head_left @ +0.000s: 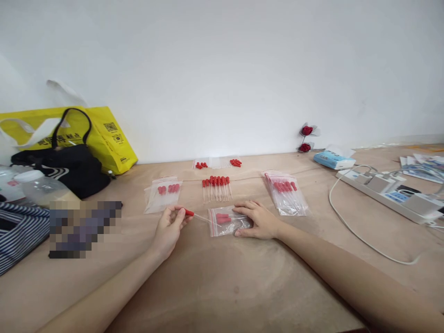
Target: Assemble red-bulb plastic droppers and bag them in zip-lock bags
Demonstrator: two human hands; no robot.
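My left hand point(170, 227) pinches a dropper point(189, 212) by its red rubber bulb. The dropper's clear thin tube points right, its tip at the open-looking end of a clear zip bag point(243, 225). Two red-bulbed droppers point(224, 220) lie inside that bag. Over the bag's right end my right hand point(259, 220) rests flat, fingers spread, touching the plastic. Just behind the bag is a row of several loose droppers point(217, 181), bulbs toward the wall.
Filled zip bags lie left point(163, 201) and stacked right point(287, 199). Loose red bulbs point(236, 163) sit on bags by the wall. A tissue pack point(333, 159), a power strip point(378, 187) and its cable point(350, 233) are at right. A yellow bag point(116, 138) and black bag point(83, 169) stand left.
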